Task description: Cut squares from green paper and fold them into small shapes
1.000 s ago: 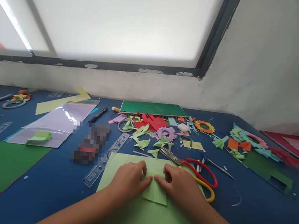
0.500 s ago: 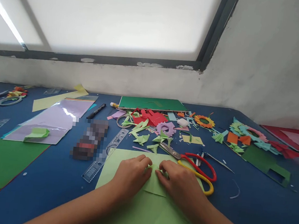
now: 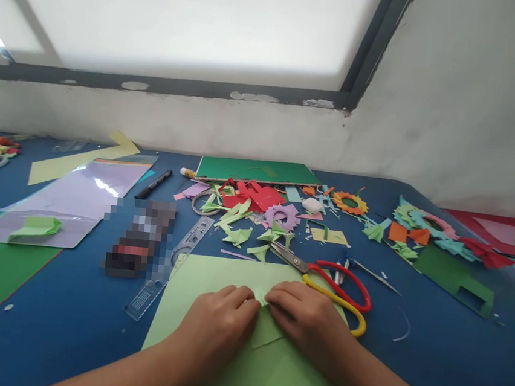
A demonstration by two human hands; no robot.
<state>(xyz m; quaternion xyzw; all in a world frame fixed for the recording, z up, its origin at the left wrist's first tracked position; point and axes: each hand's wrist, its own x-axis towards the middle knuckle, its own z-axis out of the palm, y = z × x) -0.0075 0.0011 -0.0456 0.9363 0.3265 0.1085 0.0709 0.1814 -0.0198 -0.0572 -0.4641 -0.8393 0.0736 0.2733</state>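
A small folded piece of light green paper [image 3: 267, 328] lies on larger light green sheets [image 3: 195, 275] at the table's front. My left hand [image 3: 222, 323] has its fingers closed on the left side of the folded piece. From the right, my right hand [image 3: 307, 316] pinches the same piece, its fingertips close to the left ones. Part of the paper is hidden under the fingers. Scissors [image 3: 339, 292] with red and yellow handles lie just beyond my right hand, their blades pointing back and left.
A clear ruler [image 3: 146, 299] and a dark blurred object [image 3: 141, 239] lie left of the sheets. Behind are red paper scraps [image 3: 257, 196], a purple paper ring [image 3: 282, 217] and a green board [image 3: 255, 170]. Tweezers [image 3: 374, 276] are on the right.
The view has shifted slightly. My fingers have curled in closer over the folded piece, and my left hand now lies flatter and lower on it.
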